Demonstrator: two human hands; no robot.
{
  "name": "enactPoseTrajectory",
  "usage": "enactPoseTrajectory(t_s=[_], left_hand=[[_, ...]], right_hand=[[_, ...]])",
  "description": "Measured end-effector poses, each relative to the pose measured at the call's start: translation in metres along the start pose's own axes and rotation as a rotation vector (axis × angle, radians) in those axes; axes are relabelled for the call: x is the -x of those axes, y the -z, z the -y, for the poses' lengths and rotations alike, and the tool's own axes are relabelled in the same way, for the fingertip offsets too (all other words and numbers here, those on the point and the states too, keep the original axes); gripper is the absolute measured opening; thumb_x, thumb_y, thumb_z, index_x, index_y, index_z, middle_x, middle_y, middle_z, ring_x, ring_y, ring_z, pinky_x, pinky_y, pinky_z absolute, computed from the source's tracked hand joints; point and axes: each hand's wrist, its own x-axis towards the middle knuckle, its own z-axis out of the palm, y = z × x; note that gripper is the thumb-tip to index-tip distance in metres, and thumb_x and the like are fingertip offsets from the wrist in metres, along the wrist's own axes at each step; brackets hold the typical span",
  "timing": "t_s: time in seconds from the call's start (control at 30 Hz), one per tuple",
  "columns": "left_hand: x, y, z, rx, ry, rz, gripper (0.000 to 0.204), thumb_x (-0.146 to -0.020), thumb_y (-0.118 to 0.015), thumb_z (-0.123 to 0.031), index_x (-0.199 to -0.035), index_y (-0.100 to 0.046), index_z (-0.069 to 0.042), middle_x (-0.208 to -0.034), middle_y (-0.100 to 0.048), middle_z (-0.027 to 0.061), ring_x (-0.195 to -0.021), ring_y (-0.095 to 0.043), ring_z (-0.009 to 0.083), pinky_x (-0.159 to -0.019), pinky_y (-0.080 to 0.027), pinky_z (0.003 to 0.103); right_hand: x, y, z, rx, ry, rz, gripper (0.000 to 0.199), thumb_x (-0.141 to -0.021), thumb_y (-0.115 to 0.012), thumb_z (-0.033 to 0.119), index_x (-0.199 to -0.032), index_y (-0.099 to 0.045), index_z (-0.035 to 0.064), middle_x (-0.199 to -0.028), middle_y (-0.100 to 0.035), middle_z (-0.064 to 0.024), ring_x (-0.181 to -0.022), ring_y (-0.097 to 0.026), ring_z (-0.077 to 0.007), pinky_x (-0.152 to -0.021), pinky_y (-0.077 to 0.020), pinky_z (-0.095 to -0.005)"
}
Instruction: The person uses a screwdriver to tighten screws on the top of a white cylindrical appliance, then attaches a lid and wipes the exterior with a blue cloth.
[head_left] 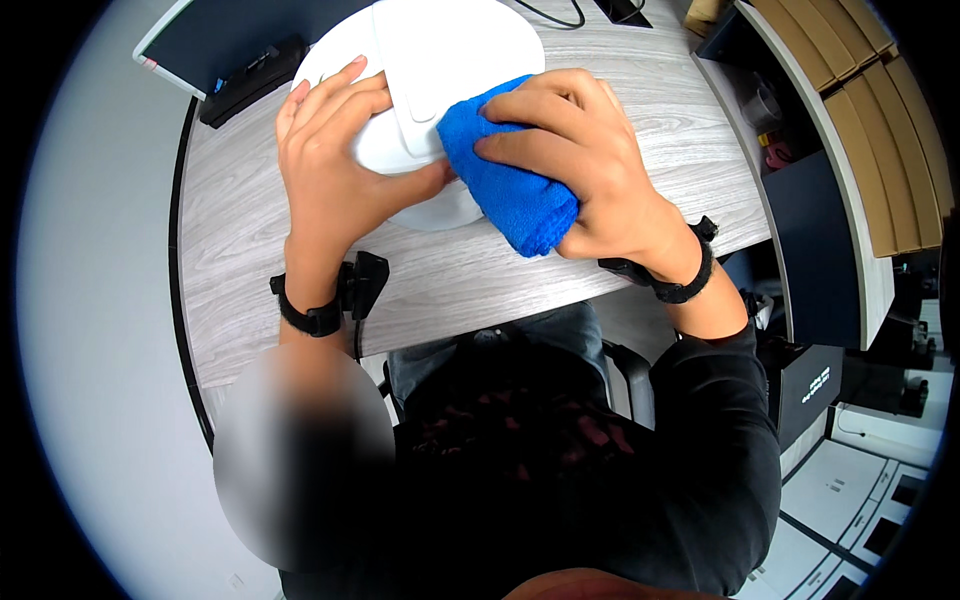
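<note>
A large white object with a smooth rounded top and a raised oblong strip (pixel 465 55) rests on the desk at the far middle; its exact kind does not show. My left hand (pixel 335 170) grips its left side, fingers spread over the top and thumb along the near edge. A folded blue cloth (pixel 505 190) is bunched in my right hand (pixel 595 160), whose fingers wrap over it. The cloth presses against the object's right near side. Below the rounded top, a white lower part (pixel 440 212) meets the desk.
A grey wood-grain desk (pixel 240 240) lies under everything. At the far left stands a dark panel (pixel 235 40) with a black case (pixel 250 85) beside it. Brown boxes (pixel 885 150) fill a shelf on the right. A black cable (pixel 560 18) runs along the far edge.
</note>
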Motion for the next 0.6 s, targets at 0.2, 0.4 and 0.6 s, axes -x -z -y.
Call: enactPoseTrajectory(t_s=[0.2,0.4,0.6], left_hand=[[0.002,0.004,0.003,0.021,-0.035,0.033,0.055,-0.056,-0.095,-0.035,-0.103,-0.075,-0.013,-0.115,-0.074,0.0102,-0.128,-0.059,0.0312,-0.112,-0.032,0.058],[-0.001,0.004,0.001,0.007,-0.047,0.028,0.055,-0.057,-0.095,-0.039,-0.101,-0.076,-0.011,-0.117,-0.073,0.0143,-0.126,-0.06,0.0323,-0.112,-0.033,0.058],[0.0,0.003,-0.001,-0.003,-0.023,-0.007,0.054,-0.055,-0.095,-0.036,-0.099,-0.075,-0.011,-0.117,-0.073,0.0143,-0.125,-0.061,0.0315,-0.112,-0.034,0.057]], right_hand=[[-0.002,0.0,-0.026,-0.091,-0.045,-0.046,0.05,-0.06,-0.074,0.003,-0.108,-0.07,0.0138,-0.117,-0.068,-0.0062,-0.113,-0.058,-0.0306,-0.097,-0.0411,-0.0438],[0.001,-0.008,-0.077,-0.247,-0.243,-0.152,0.054,-0.068,-0.068,-0.005,-0.119,-0.067,0.0108,-0.124,-0.067,-0.0112,-0.121,-0.058,-0.0338,-0.107,-0.0451,-0.0433],[0.005,-0.009,-0.04,-0.082,-0.107,-0.12,0.052,-0.07,-0.071,-0.002,-0.12,-0.067,0.0127,-0.128,-0.066,-0.0105,-0.126,-0.054,-0.0355,-0.11,-0.0391,-0.0475]])
